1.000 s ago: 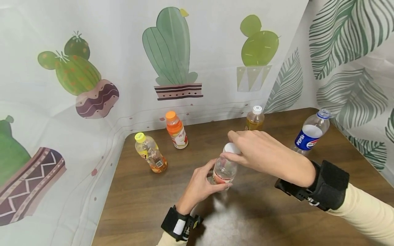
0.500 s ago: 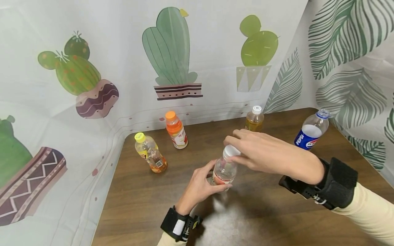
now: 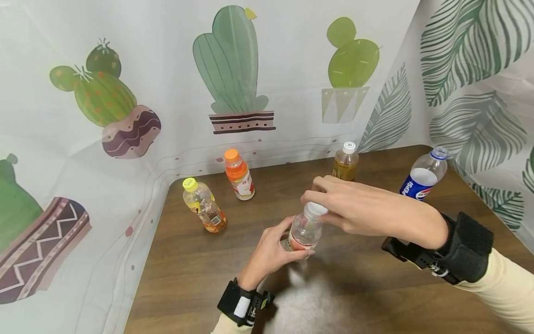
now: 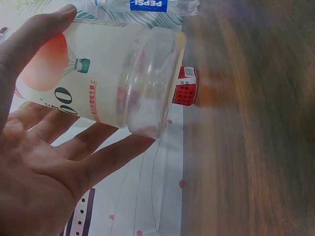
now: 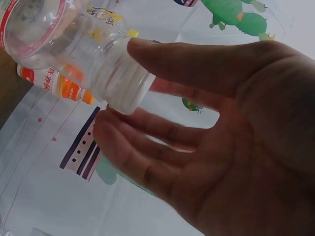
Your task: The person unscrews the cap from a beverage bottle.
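Fingers of my left hand (image 3: 269,253) wrap the clear bottle (image 3: 303,230) near the table's (image 3: 200,287) middle, steadying it upright, while my right hand (image 3: 354,206) pinches its white cap (image 3: 314,209) from above; four other bottles stand well apart at the far edge.

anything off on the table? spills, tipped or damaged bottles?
Nothing stands out. No spill shows on the table. The four bottles at the back appear to stand upright, caps on. The left hand grips the clear bottle by its body, and the right hand holds its white cap.
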`<action>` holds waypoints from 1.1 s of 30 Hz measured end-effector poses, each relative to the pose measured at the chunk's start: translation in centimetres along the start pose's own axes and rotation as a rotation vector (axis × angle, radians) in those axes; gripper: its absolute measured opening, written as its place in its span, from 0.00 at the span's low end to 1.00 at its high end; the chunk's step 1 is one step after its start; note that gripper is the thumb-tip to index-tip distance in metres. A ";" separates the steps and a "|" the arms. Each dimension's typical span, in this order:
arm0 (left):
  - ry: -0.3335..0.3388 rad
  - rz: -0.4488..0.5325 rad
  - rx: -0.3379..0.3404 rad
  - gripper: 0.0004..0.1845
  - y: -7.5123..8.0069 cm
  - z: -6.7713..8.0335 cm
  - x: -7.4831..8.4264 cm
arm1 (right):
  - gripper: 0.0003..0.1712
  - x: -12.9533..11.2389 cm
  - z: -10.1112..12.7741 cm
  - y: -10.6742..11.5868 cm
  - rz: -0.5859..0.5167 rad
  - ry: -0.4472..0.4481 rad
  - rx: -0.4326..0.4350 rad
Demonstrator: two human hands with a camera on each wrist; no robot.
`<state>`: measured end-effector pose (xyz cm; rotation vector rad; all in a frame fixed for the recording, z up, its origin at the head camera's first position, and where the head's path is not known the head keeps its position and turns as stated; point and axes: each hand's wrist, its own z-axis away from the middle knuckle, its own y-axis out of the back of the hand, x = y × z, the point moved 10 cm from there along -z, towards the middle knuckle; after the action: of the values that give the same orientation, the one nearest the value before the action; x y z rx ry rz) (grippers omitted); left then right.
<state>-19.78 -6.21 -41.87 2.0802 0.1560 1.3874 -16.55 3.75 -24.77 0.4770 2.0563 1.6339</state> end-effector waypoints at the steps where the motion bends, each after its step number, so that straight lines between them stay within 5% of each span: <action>1: -0.004 -0.003 -0.002 0.38 0.0 0.0 0.0 | 0.16 0.0 0.0 0.0 -0.009 0.005 -0.005; 10: 0.001 0.002 0.002 0.38 0.0 0.1 -0.1 | 0.33 0.8 0.3 0.5 -0.030 -0.086 0.035; 19: -0.005 -0.011 0.019 0.37 0.2 0.1 0.0 | 0.25 2.3 0.1 0.3 -0.016 -0.323 0.058; 33: 0.008 -0.007 0.025 0.37 0.2 0.1 -0.3 | 0.16 1.8 -0.3 -0.1 0.021 -0.258 0.097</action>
<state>-19.82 -6.51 -42.01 2.0928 0.1845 1.3967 -18.26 4.45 -25.05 0.7066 1.9481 1.4065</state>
